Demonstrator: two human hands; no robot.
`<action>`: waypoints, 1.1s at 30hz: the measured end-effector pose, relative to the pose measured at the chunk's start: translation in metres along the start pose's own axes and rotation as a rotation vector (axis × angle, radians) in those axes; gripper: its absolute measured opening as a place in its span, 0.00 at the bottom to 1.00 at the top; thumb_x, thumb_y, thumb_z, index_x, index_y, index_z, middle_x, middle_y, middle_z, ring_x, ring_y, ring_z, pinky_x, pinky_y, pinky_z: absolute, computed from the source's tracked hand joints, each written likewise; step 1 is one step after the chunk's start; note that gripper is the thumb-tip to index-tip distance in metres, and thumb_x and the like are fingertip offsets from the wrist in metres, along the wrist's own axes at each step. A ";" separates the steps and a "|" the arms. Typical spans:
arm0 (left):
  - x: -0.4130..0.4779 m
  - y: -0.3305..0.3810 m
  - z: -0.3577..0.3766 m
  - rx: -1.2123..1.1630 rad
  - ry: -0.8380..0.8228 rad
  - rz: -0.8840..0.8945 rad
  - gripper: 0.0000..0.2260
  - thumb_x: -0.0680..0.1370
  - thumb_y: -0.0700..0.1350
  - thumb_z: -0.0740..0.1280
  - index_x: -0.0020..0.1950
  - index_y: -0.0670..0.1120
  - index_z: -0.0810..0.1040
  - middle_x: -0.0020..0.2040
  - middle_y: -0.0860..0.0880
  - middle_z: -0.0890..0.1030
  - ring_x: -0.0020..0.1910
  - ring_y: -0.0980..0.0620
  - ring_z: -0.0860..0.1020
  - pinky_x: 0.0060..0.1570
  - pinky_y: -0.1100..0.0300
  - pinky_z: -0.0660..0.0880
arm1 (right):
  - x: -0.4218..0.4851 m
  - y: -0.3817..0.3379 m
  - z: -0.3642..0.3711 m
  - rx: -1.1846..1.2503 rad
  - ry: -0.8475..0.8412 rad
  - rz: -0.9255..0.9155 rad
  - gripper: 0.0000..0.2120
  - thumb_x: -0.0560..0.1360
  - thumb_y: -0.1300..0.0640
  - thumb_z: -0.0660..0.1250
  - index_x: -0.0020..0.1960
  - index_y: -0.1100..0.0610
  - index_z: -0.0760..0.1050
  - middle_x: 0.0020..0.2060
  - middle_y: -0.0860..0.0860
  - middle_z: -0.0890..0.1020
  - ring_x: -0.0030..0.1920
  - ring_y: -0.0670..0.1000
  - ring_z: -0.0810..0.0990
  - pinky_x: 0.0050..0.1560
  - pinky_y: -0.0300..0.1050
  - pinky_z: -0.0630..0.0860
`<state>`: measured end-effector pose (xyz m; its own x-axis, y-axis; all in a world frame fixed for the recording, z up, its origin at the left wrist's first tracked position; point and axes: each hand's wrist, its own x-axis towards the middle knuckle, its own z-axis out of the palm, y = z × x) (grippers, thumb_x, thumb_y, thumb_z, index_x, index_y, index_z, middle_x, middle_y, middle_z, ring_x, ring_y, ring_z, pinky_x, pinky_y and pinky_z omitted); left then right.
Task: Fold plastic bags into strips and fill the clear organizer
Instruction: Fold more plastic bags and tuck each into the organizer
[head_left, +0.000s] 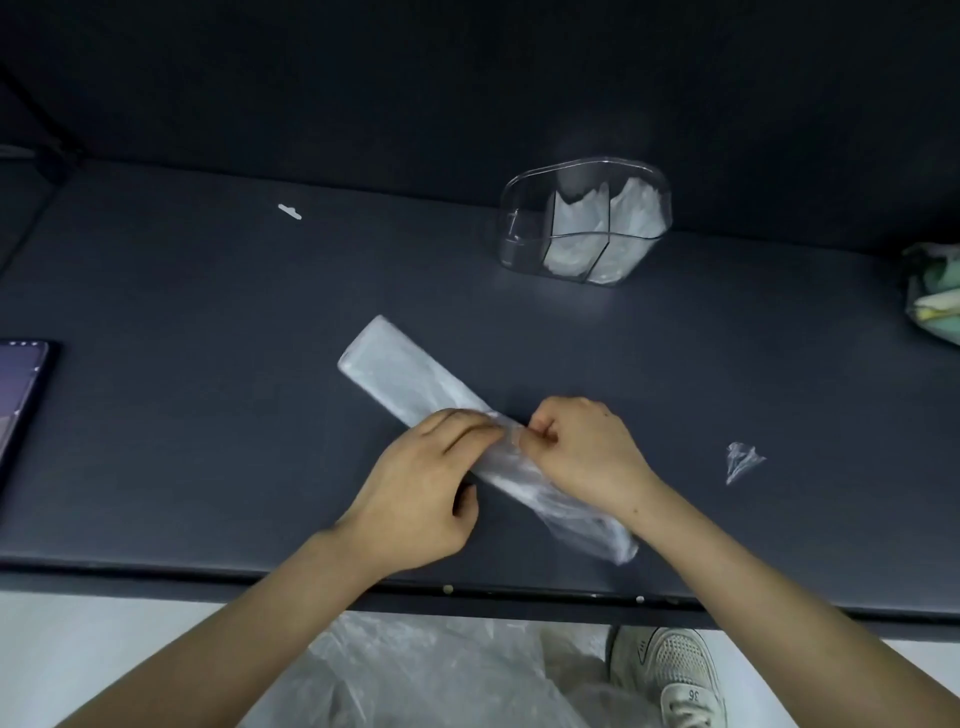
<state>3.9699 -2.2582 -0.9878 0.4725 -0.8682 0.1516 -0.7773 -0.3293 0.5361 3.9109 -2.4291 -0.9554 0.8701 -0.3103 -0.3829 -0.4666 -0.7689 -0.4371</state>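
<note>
Plastic strip (410, 379), one, left hand (421, 483) pressing, right hand (582, 452) pinching, one clear organizer (522, 218)

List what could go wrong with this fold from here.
The left hand and right hand work only the middle of the strip; its free far end may spring open. The near end lies close to the table edge and could slide off. The organizer seems to have just its left section empty; a loose fold may not fit.
</note>
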 end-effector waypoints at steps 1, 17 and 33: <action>-0.001 -0.003 0.003 -0.019 -0.006 -0.009 0.22 0.68 0.40 0.63 0.62 0.42 0.78 0.60 0.48 0.79 0.61 0.51 0.75 0.60 0.58 0.75 | 0.000 -0.001 -0.002 0.079 -0.077 0.044 0.20 0.77 0.48 0.62 0.32 0.58 0.70 0.25 0.51 0.72 0.28 0.50 0.70 0.30 0.41 0.66; 0.021 0.004 -0.011 -0.755 0.236 -0.715 0.32 0.76 0.67 0.60 0.33 0.36 0.70 0.29 0.42 0.69 0.31 0.52 0.68 0.36 0.53 0.66 | 0.016 -0.017 -0.013 0.871 -0.055 0.035 0.10 0.73 0.57 0.72 0.54 0.51 0.81 0.50 0.46 0.83 0.44 0.39 0.79 0.41 0.30 0.73; 0.008 -0.034 -0.049 -1.334 0.264 -0.716 0.15 0.70 0.42 0.71 0.56 0.40 0.79 0.50 0.44 0.84 0.53 0.46 0.82 0.53 0.57 0.78 | 0.018 -0.019 0.003 0.502 -0.176 0.000 0.05 0.75 0.55 0.70 0.44 0.56 0.81 0.36 0.48 0.85 0.41 0.46 0.83 0.53 0.47 0.79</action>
<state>4.0205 -2.2358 -0.9646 0.7426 -0.5420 -0.3934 0.4963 0.0509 0.8667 3.9349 -2.4184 -0.9567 0.8505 -0.1790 -0.4946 -0.5226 -0.3937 -0.7562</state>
